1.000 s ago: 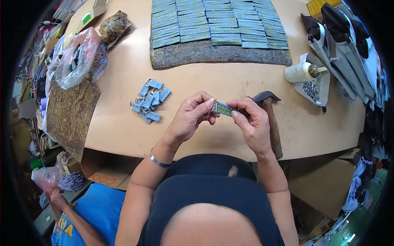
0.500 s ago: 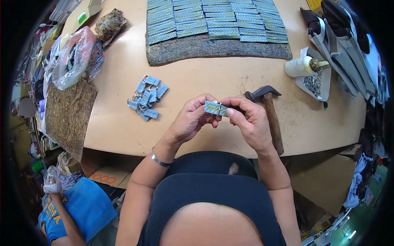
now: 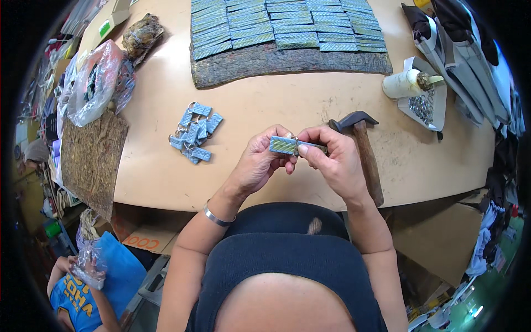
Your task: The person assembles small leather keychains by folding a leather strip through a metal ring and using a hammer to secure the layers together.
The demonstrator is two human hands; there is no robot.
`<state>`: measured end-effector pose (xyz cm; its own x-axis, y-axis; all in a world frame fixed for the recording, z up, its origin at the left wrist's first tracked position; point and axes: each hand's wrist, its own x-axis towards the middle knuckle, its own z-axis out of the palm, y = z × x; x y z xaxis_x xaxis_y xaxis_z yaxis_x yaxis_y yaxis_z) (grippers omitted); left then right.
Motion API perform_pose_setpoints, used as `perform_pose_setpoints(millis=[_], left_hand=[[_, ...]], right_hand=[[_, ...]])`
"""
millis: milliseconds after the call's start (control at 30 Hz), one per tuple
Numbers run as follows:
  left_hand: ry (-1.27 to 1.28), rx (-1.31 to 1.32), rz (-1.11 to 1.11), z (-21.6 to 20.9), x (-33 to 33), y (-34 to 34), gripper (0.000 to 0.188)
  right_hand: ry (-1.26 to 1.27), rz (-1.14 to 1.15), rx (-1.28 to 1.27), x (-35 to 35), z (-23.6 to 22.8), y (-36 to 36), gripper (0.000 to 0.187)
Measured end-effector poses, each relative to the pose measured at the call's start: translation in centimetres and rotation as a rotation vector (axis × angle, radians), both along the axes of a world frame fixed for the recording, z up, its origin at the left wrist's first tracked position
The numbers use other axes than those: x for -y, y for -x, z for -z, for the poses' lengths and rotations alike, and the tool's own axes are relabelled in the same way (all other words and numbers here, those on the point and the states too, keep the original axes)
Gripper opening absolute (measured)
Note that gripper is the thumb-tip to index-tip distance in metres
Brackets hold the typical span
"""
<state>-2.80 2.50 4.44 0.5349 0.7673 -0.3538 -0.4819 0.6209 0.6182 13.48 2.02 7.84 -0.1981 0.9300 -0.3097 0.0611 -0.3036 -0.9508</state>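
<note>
Between both hands, just above the table's near edge, is a narrow blue-green strip point(image 3: 282, 145) with a woven-looking pattern and a small metal ring point(image 3: 296, 146) around it. My left hand point(image 3: 259, 157) pinches the strip's left part, its fingertips partly hidden behind it. My right hand point(image 3: 336, 161) grips by the ring, thumb in front; the strip's right end runs in among its fingers. Left of my hands lies a small pile of similar blue tabs with metal rings point(image 3: 194, 133). A hammer point(image 3: 367, 157) with a wooden handle rests right beside my right hand.
Rows of blue-green strips point(image 3: 296, 40) cover a dark rough board point(image 3: 293, 62) at the back. A white bottle point(image 3: 402, 84) and a tray of metal pieces point(image 3: 423, 108) stand right. Plastic bags point(image 3: 99, 83) lie left. A co-worker's hands point(image 3: 91, 265) hold clear plastic, lower left.
The strip has shifted slightly left and tilted, showing more length right of the ring. The co-worker's second hand has come into view at the clear plastic. The whole view has shifted a little.
</note>
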Motion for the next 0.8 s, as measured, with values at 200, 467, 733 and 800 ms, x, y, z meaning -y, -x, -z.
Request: perform_pose_setpoints(millis=[200,467,733,800], left_hand=[[-0.015,0.067,-0.043,0.4,0.3,-0.2,0.013],[0.039,0.069,0.023,-0.6,-0.3,0.1,0.017],[-0.049,0.025,0.033,-0.1,-0.5,0.6,0.013],[-0.075,-0.06,-0.07,-0.3,-0.4,0.2,0.013]], right_hand=[[0.084,0.02,-0.154,0.0,0.3,0.0,0.015],[0.106,0.001,-0.136,-0.4,0.2,-0.2,0.015],[0.064,-0.049,-0.156,-0.6,-0.6,-0.1,0.014],[0.065,0.028,-0.167,-0.3,-0.2,-0.4,0.014]])
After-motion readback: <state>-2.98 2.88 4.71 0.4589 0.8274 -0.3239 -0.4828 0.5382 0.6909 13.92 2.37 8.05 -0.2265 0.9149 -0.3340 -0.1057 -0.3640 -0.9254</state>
